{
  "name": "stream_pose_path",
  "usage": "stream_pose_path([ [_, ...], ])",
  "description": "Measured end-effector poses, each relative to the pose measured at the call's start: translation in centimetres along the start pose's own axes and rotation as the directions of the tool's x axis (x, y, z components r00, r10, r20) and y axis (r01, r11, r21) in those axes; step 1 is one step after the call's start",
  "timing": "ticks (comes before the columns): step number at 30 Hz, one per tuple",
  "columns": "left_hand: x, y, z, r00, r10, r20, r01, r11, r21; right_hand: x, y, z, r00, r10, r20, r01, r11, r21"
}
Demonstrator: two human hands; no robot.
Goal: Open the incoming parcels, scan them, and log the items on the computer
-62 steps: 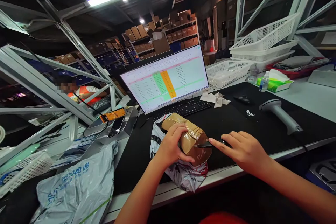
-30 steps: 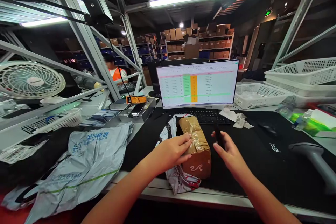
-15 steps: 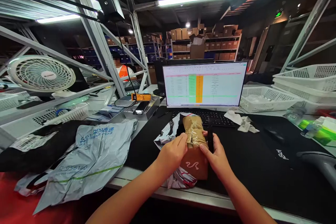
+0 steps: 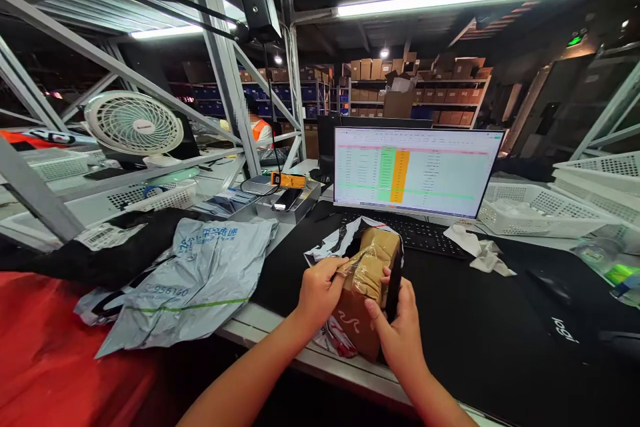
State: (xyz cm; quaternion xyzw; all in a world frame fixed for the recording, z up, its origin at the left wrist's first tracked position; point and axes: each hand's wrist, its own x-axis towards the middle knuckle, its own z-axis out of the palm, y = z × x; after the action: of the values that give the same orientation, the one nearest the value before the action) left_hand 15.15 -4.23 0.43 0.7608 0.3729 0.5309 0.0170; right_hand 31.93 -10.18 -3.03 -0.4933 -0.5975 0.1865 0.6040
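left hand (image 4: 320, 293): fingers gripped taped cardboard box (image 4: 367, 293) | right hand (image 4: 397, 327): clasped box plus black cutter (image 4: 393, 287) | tape loosened, box unopened

"logi" on black desk mat (image 4: 563, 329)

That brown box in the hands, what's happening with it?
A person is gripping a taped brown cardboard box with both hands over the front edge of a black desk mat. The left hand pinches the crinkled clear tape on top; the right hand clasps the side along with a thin black tool. A torn mailer bag lies underneath, before the monitor.
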Motion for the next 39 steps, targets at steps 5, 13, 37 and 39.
stream_pose_path([
  [5,-0.4,-0.5,-0.4,0.997,-0.083,-0.005,0.082,0.995,-0.058,0.3,0.1,-1.0,0.997,-0.049,0.059,0.05,0.999,-0.017],
  [13,-1.1,-0.4,-1.8,0.976,0.018,0.217,0.014,0.989,-0.146,10.8,-2.7,-11.4,0.683,-0.266,0.68,0.641,0.665,-0.384],
  [37,-1.4,0.3,-1.6,0.968,0.14,0.211,-0.094,0.972,-0.215,14.9,-9.2,-11.5,0.178,-0.253,0.951,0.961,-0.162,-0.223],
  [39,-1.4,0.5,-1.4,0.976,0.11,0.188,-0.067,0.973,-0.221,15.8,-8.5,-12.4,0.198,-0.255,0.947,0.954,-0.171,-0.245],
])
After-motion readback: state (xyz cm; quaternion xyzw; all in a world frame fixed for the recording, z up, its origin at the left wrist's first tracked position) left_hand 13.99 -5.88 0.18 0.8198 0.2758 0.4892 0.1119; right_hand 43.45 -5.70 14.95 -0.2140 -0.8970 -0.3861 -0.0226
